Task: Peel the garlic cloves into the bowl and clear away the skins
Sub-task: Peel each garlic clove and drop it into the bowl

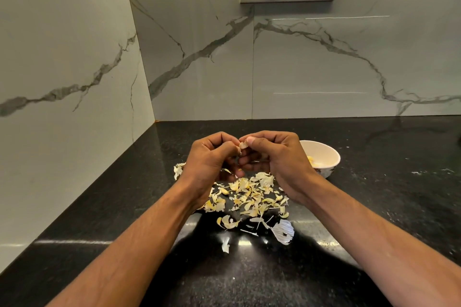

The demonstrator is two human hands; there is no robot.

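Step in hand, as judged: stripping skin from one clove [243, 145]. The left hand [212, 159] and right hand [272, 154] both pinch it with curled fingers, raised just left of the bowl [331, 157]; hold the clove firm in one hand and peel with the other thumbnail; let scraps drop on the skins [249, 197], which lie on the counter [374, 207] left of and nearer than the bowl. The bowl holds pale peeled pieces [311, 161]; count unclear.

Garlic clove [243, 145] mostly hidden between fingertips of both hands. Bowl [326, 154] near side covered by right hand [277, 157]; contents partly hidden. Skins [249, 197] partly under wrists.
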